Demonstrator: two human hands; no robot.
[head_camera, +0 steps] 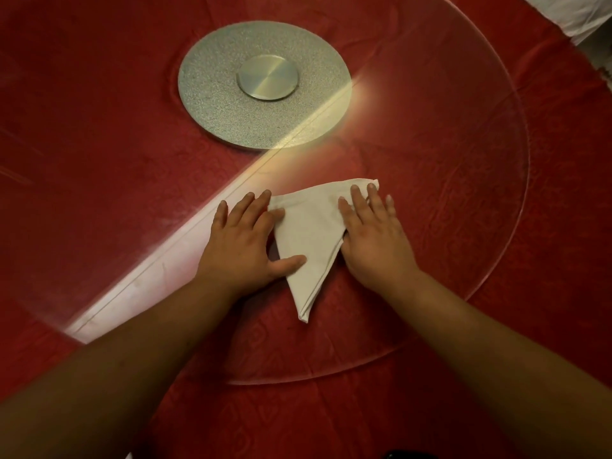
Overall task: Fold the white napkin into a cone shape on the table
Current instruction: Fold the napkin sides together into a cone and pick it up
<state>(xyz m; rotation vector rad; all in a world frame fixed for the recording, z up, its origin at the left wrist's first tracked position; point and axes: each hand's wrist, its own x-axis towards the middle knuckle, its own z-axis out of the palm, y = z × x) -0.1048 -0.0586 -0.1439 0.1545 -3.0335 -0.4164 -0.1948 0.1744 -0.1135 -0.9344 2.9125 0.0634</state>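
The white napkin lies flat on the glass turntable, folded into a narrow triangle whose point faces me. My left hand rests on its left edge, with the fingers flat over the upper left corner and the thumb pressing the lower left side. My right hand lies flat over the right edge, its fingertips reaching the upper right corner. Both hands have straight fingers and press the cloth down.
A round clear glass turntable covers the red tablecloth. Its silver base disc sits at the back centre. A bright streak of light crosses the glass on the left. White cloth shows at the top right corner.
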